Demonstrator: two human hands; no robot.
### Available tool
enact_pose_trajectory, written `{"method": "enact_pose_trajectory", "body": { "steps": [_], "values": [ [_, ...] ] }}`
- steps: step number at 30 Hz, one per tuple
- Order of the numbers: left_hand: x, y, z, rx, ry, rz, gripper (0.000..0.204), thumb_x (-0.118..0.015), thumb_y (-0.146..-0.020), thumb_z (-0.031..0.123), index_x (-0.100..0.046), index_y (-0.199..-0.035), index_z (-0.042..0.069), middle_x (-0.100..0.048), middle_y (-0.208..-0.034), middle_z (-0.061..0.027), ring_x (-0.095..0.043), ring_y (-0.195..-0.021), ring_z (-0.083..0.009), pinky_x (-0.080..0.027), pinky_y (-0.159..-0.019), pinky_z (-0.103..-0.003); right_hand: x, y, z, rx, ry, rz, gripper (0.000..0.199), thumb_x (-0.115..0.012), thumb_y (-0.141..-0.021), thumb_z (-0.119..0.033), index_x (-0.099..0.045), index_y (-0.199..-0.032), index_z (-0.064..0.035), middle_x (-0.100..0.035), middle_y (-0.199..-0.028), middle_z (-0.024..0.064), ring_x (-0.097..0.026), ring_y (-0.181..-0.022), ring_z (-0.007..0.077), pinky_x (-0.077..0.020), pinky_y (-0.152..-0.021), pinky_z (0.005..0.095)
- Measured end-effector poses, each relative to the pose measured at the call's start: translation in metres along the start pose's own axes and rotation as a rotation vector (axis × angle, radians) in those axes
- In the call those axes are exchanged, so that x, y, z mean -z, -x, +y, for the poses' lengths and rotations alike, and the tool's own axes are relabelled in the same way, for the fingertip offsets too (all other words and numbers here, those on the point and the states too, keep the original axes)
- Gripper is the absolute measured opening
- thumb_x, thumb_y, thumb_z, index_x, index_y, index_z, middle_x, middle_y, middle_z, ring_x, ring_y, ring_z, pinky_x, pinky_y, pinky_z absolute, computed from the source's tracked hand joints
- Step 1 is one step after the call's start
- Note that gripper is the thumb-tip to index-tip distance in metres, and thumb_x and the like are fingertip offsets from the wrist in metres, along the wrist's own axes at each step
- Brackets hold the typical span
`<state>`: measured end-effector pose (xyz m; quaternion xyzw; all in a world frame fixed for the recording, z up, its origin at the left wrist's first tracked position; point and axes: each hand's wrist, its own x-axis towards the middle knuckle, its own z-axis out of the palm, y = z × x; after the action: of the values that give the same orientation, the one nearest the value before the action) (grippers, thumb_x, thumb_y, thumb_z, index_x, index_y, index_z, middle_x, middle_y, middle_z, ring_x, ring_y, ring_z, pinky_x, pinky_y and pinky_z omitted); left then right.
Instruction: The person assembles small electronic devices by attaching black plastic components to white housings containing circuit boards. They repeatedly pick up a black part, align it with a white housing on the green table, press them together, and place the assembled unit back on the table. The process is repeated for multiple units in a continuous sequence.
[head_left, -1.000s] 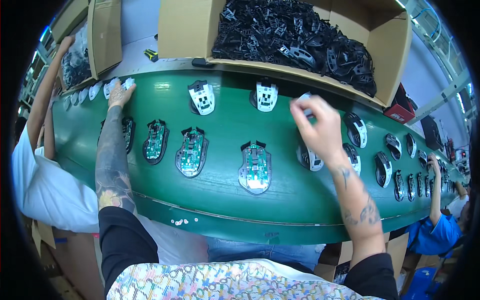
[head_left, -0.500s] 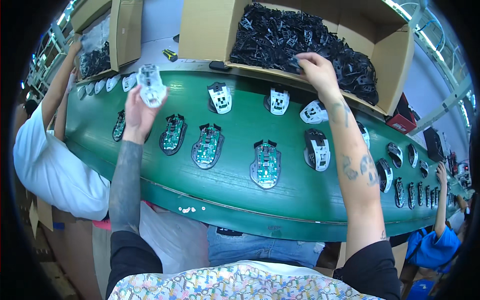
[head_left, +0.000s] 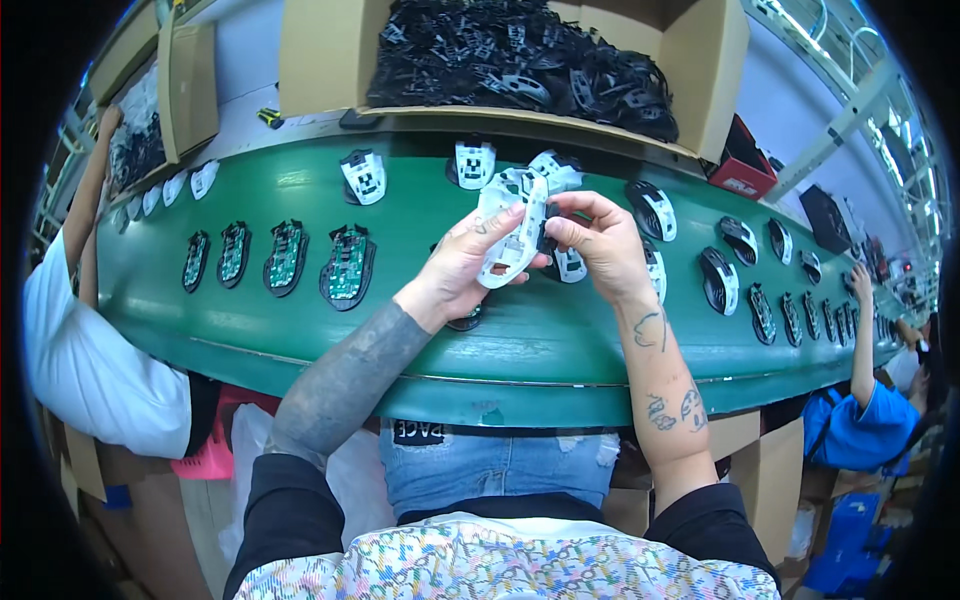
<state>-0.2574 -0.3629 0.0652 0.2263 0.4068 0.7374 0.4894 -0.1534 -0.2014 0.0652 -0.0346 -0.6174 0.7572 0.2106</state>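
My left hand (head_left: 462,262) is closed around a white plastic mouse shell (head_left: 518,248), held tilted above the green work surface (head_left: 420,350). Pinched in the fingers of my right hand (head_left: 608,250) is a small black plastic part (head_left: 547,230), touching the shell's right side. Whether the part is seated in the shell I cannot tell. Beneath my hands, other mouse pieces are partly hidden. To the left lie mouse bases with green circuit boards (head_left: 348,268). Behind the held shell are white shells with black parts, one (head_left: 474,163) near the far edge.
A cardboard box (head_left: 318,65) heaped with black plastic parts (head_left: 500,60) stands along the far side. Assembled-looking mice (head_left: 718,280) and a red box (head_left: 742,160) are at right. A yellow-black cutter (head_left: 270,117) lies far left. Co-workers' arms reach in at both sides.
My right hand has come back from the box of black parts with one part. My left hand has brought the white shell rightward, and both hands now meet. The whole view has shifted.
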Motion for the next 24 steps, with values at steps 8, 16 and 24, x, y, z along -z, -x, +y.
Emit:
{"method": "enact_pose_trajectory", "body": {
  "steps": [8, 16, 24],
  "values": [
    [0.010, 0.003, -0.018, -0.156, -0.237, 0.070, 0.052, -0.064, -0.088, 0.035, -0.043, -0.125, 0.006, -0.059, -0.107, -0.0090, -0.065, -0.081, -0.0180, -0.054, -0.059, -0.027, -0.017, 0.008, 0.031, 0.040, -0.105, 0.078, 0.036, -0.072, -0.080, -0.004, -0.056, -0.112, -0.0016, -0.058, -0.088, 0.0024, -0.056, -0.082, 0.0080, -0.0506, -0.071, 0.0228],
    [0.023, 0.002, -0.010, -0.402, -0.652, 0.244, 0.076, -0.081, -0.070, 0.041, -0.043, -0.119, -0.002, -0.059, -0.108, -0.0121, -0.059, -0.098, -0.0172, -0.049, -0.083, -0.030, -0.031, 0.013, 0.034, 0.004, 0.072, 0.024, 0.032, -0.060, -0.091, -0.014, -0.053, -0.119, 0.0010, -0.063, -0.095, 0.0054, -0.060, -0.080, 0.0086, -0.0507, -0.063, 0.0213],
    [0.028, 0.001, -0.002, -0.254, -0.538, 0.135, 0.085, -0.082, -0.070, 0.033, -0.035, -0.131, -0.002, -0.058, -0.113, -0.0147, -0.060, -0.100, -0.0193, -0.051, -0.083, -0.031, -0.033, 0.007, 0.032, 0.333, 0.527, 0.178, 0.018, -0.067, -0.084, -0.006, -0.066, -0.101, 0.0011, -0.062, -0.087, 0.0049, -0.061, -0.072, 0.0091, -0.0513, -0.060, 0.0218]
  ]
}}
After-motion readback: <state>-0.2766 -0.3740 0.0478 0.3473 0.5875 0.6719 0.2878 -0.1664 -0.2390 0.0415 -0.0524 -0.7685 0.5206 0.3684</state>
